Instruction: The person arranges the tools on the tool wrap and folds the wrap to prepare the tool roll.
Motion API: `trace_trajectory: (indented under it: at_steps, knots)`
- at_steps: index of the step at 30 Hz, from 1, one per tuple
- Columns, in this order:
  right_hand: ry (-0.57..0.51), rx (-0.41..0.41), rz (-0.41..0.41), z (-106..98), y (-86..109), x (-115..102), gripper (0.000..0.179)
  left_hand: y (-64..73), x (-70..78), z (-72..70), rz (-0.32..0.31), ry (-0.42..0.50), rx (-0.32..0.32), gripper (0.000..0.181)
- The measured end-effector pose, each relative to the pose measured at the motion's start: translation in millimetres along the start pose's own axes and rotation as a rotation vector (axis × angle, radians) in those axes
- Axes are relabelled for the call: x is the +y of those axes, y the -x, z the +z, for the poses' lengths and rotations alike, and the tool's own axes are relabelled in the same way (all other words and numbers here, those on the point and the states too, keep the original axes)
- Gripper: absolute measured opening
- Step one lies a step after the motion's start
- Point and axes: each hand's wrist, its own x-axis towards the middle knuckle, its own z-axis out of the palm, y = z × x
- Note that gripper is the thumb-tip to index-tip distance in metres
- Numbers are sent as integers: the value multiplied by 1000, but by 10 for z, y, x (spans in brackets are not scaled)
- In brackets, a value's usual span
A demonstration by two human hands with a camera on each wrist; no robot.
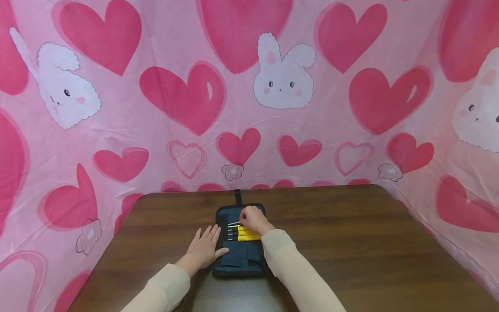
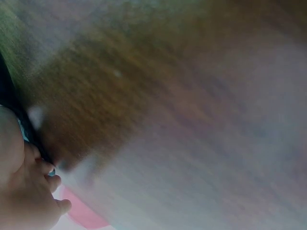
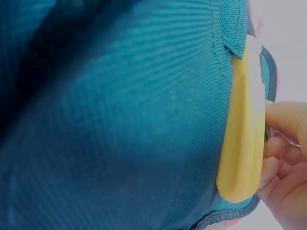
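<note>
One table (image 1: 374,260) bears a case (image 1: 234,255) before heart-print cloth (image 1: 241,115).

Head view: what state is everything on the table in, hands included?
Tool case: open, flat on the table.
Strap: unfastened, stretched out past the case's far edge.
Yellow-handled tools: lying side by side in the case.
Left hand: fingers straight, resting at the case's left edge.
Right hand: fingers curled over the tools, seemingly pinching one; its grip is partly hidden.
</note>
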Motion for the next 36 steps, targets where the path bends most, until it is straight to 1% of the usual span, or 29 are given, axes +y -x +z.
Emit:
trace_trajectory:
  at_steps: [5,12,19,27,31,36]
  knots:
    - [-47,-6,18,7,5,-16,6,-6,-17,11,1,6,2,75]
    - [-11,18,19,37,14,3,5,-22,-19,21,-3,4,-3,76]
    - [-26,49,5,75,-5,7,7,-27,-12,17,-8,2,-8,76]
    - [-23,31,-12,89,-38,-11,7,-12,-11,4,-4,10,-9,76]
    - [7,34,-29,96,-53,-19,6,-14,-10,2,-4,11,-13,76]
    - [35,28,-31,104,-67,-49,6,-24,-9,12,-3,8,-18,75]
